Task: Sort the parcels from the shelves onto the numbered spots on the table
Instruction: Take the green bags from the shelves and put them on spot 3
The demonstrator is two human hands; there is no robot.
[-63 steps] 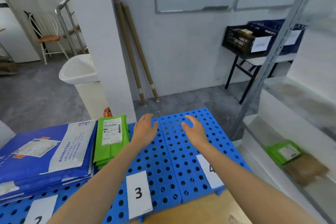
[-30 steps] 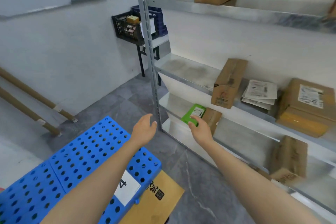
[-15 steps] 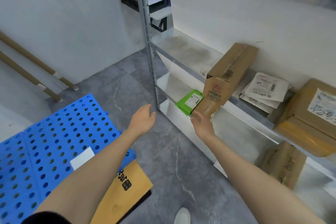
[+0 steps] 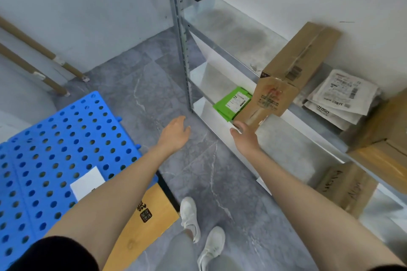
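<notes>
A green flat parcel (image 4: pixel 232 103) with a white label lies on the lower shelf (image 4: pixel 211 121). Right beside it is a brown parcel (image 4: pixel 250 116). My right hand (image 4: pixel 244 137) reaches to the brown parcel's near edge, fingers stretched out and touching it; no grip shows. My left hand (image 4: pixel 175 134) hovers open over the floor, holding nothing. A tall cardboard box (image 4: pixel 297 68) lies on the middle shelf just above. The blue perforated table mat (image 4: pixel 55 149) is at lower left, and my left forearm partly hides its white number label (image 4: pixel 88 182).
The shelf's metal post (image 4: pixel 180 39) stands between my hands and the wall. White mailers (image 4: pixel 339 99) and cardboard boxes (image 4: pixel 385 138) fill the middle shelf on the right. Another box (image 4: pixel 345 187) sits on the lower shelf. My white shoes (image 4: pixel 191 215) are on the grey floor.
I have turned from the table to the shelves and stepped closer. My right hand has moved down to the brown parcel on the lower shelf; my left hand stays open.
</notes>
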